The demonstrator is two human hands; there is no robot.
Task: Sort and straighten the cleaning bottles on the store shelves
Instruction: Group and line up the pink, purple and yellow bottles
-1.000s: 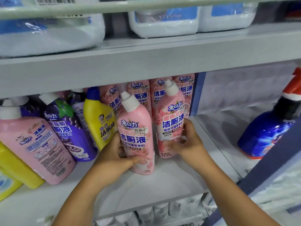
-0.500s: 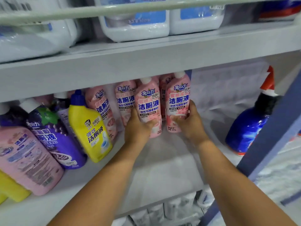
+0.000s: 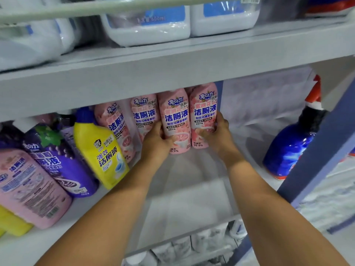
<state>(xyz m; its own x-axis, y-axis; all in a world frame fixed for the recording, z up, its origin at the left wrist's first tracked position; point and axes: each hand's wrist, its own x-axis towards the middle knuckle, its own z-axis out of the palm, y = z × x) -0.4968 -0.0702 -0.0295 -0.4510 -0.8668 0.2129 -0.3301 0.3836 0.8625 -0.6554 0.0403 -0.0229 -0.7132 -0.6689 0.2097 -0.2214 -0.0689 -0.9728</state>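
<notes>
**Ana:** Head view first: what is the biggest thing in it?

**Ben:** A grey shelf (image 3: pixel 192 198), with another board above it carrying white jugs (image 3: pixel 146 29). At the far right stands a blue bottle (image 3: pixel 288 148) with a red and white cap, well apart from everything else.

**Ana:** And the bottles being sorted?

**Ben:** On the left a leaning group: a pink bottle (image 3: pixel 30 187) showing its back label, a purple bottle (image 3: pixel 57 160) and a yellow bottle (image 3: pixel 101 150), all tilted. Behind them, toward the back of the shelf, a row of pink toilet-cleaner bottles (image 3: pixel 144 114) with labels facing out.

**Ana:** Where are the hands?

**Ben:** Both reach deep into the shelf. The left hand (image 3: pixel 155 143) curls round the lower part of one pink bottle (image 3: pixel 176 121); the right hand (image 3: pixel 215 133) wraps the one beside it (image 3: pixel 204 116). The two bottles stand upright, touching each other, at the right end of the pink row.

**Ana:** So which step is this?

**Ben:** I'd say seating this pair at the back, squared up with its neighbours.

**Ana:** And next?

**Ben:** Probably letting go without nudging them, then turning to the leaning group on the left. Those need standing up and their labels faced forward, the back-label pink one especially.
</notes>
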